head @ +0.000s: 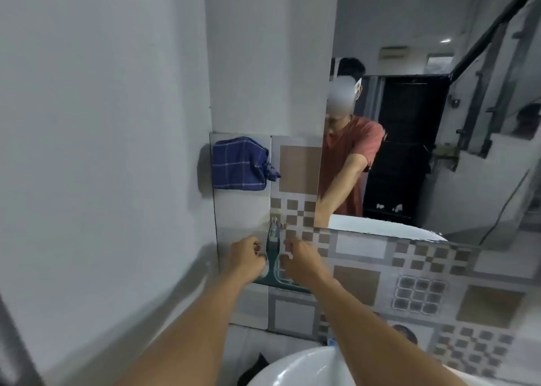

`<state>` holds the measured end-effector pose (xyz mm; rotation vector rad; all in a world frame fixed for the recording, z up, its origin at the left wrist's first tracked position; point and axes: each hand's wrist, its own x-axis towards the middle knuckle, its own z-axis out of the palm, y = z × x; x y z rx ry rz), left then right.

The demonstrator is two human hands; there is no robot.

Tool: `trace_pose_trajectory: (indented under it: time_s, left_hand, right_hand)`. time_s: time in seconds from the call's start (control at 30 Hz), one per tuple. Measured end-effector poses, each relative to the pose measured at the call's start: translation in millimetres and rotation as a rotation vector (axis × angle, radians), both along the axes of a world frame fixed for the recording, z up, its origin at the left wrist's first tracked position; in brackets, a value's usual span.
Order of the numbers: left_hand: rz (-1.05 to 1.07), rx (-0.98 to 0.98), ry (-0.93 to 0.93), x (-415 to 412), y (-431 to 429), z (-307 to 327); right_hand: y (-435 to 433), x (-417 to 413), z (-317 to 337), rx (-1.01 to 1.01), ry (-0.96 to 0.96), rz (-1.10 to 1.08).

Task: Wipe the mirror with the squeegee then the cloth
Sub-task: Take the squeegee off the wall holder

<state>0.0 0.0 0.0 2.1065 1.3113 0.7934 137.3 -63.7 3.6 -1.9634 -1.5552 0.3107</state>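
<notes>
A teal squeegee (273, 249) hangs upright against the tiled wall, its handle top at a small hook (275, 219) and its blade at the bottom. My left hand (247, 258) and my right hand (301, 261) flank the handle, with curled fingers touching it from either side. A blue checked cloth (238, 163) hangs on the wall above and left of the squeegee. The mirror (439, 151) fills the upper right and reflects a person in a red shirt reaching forward.
A patterned tile band (424, 292) runs under the mirror. A white sink (307, 368) sits below my arms. A plain grey wall (102, 151) closes in the left side. A dark object lies beside the sink at the bottom.
</notes>
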Motion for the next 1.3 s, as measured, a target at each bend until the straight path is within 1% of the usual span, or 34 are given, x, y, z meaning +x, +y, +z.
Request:
trace_pose_trajectory:
  time_s: [0.1, 0.23, 0.37, 0.5, 0.7, 0.87, 1.07, 1.3]
  left_hand:
    - [0.038, -0.057, -0.125, 11, 9, -9]
    - [0.092, -0.048, -0.266, 21, 18, -24]
    - [0.085, -0.031, -0.360, 26, 24, -36]
    - [0.057, 0.027, -0.460, 27, 23, -40]
    - [0.081, 0.047, -0.484, 25, 27, -42]
    - [0.070, 0.040, -0.498, 20, 23, -32]
    - [0.041, 0.034, -0.534, 14, 13, -22]
    - [-0.021, 0.093, -0.552, 9, -5, 0]
  right_hand:
    - [17, 2, -14, 0.082, 0.124, -0.074]
    - [31, 0, -30, 0.146, 0.259, -0.118]
    - [35, -2, -39, 0.254, 0.344, -0.134]
    - [35, -6, -41, 0.328, 0.375, -0.115]
    - [36, -9, -41, 0.388, 0.419, -0.114]
    - [32, -11, -33, 0.393, 0.432, -0.099]
    - [21, -15, -20, 0.424, 0.465, -0.092]
    - [-1, -14, 5, 0.406, 0.528, -0.057]
